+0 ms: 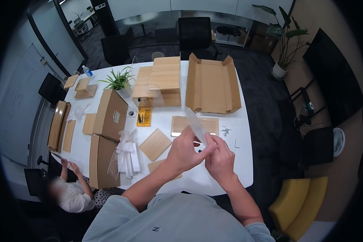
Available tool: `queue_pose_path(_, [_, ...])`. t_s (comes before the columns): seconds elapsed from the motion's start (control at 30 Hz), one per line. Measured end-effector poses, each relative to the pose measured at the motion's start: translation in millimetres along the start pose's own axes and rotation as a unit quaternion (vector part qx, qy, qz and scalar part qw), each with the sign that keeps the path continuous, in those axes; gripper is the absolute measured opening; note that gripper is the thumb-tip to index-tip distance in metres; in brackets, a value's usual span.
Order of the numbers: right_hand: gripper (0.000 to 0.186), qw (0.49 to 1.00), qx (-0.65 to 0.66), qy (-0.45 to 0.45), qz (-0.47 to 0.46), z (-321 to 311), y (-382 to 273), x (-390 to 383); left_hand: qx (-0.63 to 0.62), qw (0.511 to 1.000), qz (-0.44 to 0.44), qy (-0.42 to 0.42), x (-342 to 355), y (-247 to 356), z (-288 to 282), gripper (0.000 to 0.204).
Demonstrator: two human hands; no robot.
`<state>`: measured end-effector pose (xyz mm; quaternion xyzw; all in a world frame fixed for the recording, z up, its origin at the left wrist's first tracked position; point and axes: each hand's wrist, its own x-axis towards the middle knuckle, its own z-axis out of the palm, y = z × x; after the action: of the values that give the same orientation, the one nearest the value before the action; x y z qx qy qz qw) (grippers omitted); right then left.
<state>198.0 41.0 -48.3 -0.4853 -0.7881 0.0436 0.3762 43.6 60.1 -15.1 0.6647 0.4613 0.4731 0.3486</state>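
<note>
Both hands pinch a clear plastic strip (196, 126): left hand (184, 151) and right hand (219, 158) at its lower end (apparently), long axis rising up-left above the tabletop (238, 161).

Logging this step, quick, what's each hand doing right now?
Left hand: closed, pinching the clear plastic strip.
Right hand: closed, gripping the same strip lower down.

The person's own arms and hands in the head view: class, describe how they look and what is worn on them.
Both forearms are bare and enter from the lower edge. Short sleeves of a pale grey-blue shirt end above the elbows. The left hand and right hand wear no gloves. No watch, wristband or ring can be made out at this size. The fingers are uncovered.
</note>
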Motion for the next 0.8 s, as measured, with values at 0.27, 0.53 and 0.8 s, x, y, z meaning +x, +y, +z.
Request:
queue_pose_path(0.27, [0.053, 0.979, 0.137, -0.015, 0.149, -21, 33, 11, -0.247, 0.951, -0.186, -0.009, 8, -59, -34, 0.027])
queue_pose_path(0.53, [0.028, 0.736, 0.544, -0.174, 0.364, -14, 42, 3, -0.263, 0.941, -0.194, -0.088, 8, -64, -40, 0.032])
queue_pose_path(0.8, [0.027, 0.774, 0.518, -0.148, 0.334, 1, 24, 8, -0.220, 0.945, -0.185, -0.159, -1, -49, -27, 0.031])
